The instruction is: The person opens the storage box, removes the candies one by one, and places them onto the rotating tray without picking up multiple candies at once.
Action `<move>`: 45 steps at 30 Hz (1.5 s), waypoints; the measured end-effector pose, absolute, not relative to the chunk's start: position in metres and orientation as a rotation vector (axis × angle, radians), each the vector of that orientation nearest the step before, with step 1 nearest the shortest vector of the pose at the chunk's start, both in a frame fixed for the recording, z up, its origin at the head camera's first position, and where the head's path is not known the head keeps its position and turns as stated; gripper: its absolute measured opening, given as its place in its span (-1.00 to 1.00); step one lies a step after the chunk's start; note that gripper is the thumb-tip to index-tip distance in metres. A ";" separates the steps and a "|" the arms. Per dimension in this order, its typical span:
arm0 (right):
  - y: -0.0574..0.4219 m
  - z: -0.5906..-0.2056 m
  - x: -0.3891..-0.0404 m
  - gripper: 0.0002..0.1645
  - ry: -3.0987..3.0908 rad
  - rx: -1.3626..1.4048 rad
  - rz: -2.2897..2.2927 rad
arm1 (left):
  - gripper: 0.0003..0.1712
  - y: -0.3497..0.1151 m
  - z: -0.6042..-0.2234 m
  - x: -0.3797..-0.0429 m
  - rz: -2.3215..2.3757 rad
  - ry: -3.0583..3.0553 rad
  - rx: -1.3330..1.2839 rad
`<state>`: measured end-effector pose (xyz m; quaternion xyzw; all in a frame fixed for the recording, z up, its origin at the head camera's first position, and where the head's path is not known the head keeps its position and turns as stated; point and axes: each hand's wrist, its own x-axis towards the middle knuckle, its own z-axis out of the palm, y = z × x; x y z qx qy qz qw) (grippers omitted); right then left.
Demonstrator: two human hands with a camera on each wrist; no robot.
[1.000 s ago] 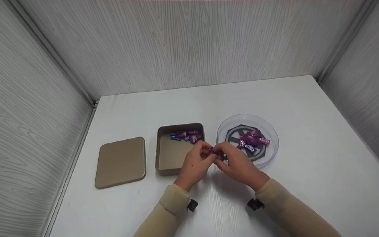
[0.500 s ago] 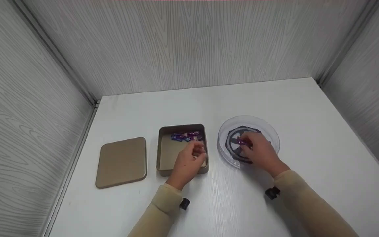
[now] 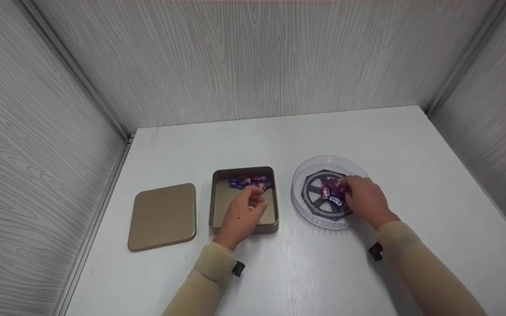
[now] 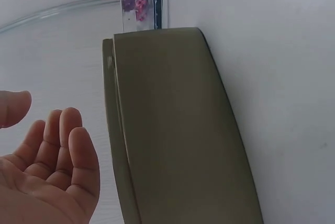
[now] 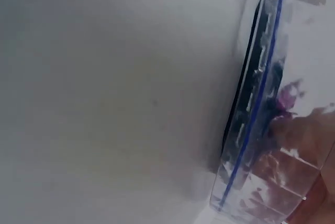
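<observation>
2 hands, well apart! Left hand (image 3: 240,215) waits loosely curled, holding nothing, over the tin (image 3: 267,229); right hand (image 3: 367,199) dips into the bowl (image 3: 296,204), at the candies' (image 3: 333,193) 3 o'clock; whether it's pinching any, can't tell. Lid (image 3: 163,217) at 9 o'clock, presumably parked there so the tin's mouth stays free.

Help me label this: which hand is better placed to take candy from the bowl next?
Probably the right hand: it reaches into the bowl, at the candies; the left hand hangs over the tin.
</observation>
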<state>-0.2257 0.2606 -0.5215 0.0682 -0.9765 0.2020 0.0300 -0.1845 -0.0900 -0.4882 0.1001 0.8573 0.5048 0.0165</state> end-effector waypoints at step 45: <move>0.209 -0.501 -0.198 -0.71 -2.801 0.470 0.925 | -0.54 -0.066 -0.498 -0.273 0.270 2.880 0.487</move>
